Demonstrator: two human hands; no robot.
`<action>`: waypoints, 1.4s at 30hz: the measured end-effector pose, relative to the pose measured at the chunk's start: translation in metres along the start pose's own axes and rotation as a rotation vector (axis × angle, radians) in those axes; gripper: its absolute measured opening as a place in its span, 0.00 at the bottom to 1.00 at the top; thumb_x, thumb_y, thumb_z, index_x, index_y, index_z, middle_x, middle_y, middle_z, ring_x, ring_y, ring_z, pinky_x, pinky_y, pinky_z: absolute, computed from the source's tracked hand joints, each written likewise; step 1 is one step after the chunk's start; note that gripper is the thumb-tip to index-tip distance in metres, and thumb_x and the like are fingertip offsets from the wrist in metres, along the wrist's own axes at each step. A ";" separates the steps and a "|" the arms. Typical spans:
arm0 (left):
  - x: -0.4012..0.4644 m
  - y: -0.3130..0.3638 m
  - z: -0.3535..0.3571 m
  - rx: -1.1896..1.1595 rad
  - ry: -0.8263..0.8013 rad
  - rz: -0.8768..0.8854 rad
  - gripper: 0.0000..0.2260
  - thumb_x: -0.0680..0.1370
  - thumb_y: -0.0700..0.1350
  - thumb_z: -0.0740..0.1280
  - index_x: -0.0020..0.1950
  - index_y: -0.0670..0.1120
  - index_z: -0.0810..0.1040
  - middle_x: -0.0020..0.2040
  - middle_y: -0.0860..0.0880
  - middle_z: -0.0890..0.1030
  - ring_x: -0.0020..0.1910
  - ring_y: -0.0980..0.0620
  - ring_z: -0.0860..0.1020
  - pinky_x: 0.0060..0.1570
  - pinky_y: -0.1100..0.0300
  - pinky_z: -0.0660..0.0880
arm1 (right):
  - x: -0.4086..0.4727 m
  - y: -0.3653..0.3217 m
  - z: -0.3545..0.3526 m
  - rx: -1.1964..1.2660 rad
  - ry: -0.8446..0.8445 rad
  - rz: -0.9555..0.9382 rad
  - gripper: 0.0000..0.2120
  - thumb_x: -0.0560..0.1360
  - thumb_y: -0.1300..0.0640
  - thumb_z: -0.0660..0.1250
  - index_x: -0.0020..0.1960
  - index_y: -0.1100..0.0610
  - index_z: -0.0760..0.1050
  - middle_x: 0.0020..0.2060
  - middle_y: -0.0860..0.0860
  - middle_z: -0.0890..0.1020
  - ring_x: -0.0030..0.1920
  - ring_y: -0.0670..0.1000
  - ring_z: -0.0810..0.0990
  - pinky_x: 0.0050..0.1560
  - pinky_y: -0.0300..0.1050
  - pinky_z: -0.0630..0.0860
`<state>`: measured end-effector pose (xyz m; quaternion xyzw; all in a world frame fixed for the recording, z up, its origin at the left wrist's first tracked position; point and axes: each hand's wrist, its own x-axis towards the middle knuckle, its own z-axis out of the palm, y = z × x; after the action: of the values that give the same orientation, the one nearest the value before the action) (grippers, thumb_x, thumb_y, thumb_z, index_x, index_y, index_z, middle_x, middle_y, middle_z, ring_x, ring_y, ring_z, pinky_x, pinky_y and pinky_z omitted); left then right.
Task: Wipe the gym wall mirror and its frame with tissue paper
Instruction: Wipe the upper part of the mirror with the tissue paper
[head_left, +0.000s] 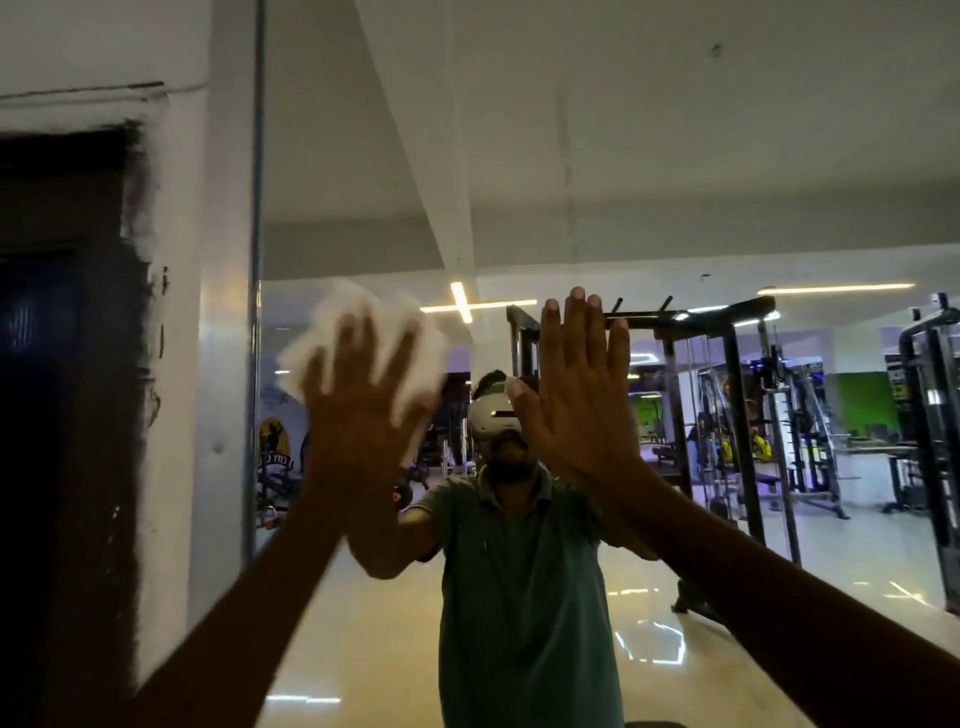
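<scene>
Mirror carries both hands — left hand, fingers spread wide (blurred), presses tissue paper near its left edge; right hand lies flat, fingers straight.

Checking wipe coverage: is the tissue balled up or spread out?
Spread out, somewhat rumpled: the tissue paper shows wide past the splayed fingers of the left hand pressing it.

Leftward, your left grip and its tissue have little room: the mirror frame runs just beside them, with the white wall past it. Rightward, your right grip, flat on the glass, stands in the path. Above both grips and far to the right, the mirror is open glass.
</scene>
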<state>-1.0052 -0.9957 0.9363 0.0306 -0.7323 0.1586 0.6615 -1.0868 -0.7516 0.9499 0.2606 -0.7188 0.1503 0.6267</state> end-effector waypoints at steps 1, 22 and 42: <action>-0.001 -0.028 -0.003 0.016 -0.003 -0.078 0.31 0.85 0.64 0.46 0.85 0.51 0.51 0.84 0.38 0.50 0.83 0.36 0.49 0.78 0.33 0.48 | -0.002 -0.002 0.002 -0.013 0.009 -0.011 0.44 0.82 0.30 0.42 0.85 0.61 0.44 0.84 0.62 0.40 0.84 0.62 0.38 0.81 0.69 0.43; -0.012 -0.043 -0.006 -0.034 -0.072 -0.175 0.34 0.84 0.67 0.42 0.85 0.50 0.51 0.84 0.36 0.52 0.82 0.33 0.51 0.77 0.31 0.52 | -0.022 -0.049 0.018 -0.076 -0.007 -0.029 0.46 0.81 0.28 0.45 0.85 0.59 0.41 0.84 0.63 0.42 0.84 0.64 0.40 0.80 0.71 0.43; 0.000 0.129 0.004 -0.169 -0.078 -0.009 0.32 0.84 0.66 0.48 0.85 0.54 0.48 0.84 0.37 0.48 0.83 0.35 0.47 0.77 0.32 0.43 | -0.107 0.038 -0.003 -0.131 0.003 0.009 0.46 0.78 0.37 0.58 0.83 0.68 0.50 0.83 0.66 0.46 0.84 0.66 0.45 0.82 0.67 0.43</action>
<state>-1.0417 -0.8746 0.9115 -0.0156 -0.7682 0.0919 0.6334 -1.0975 -0.6991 0.8494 0.2158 -0.7272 0.1062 0.6429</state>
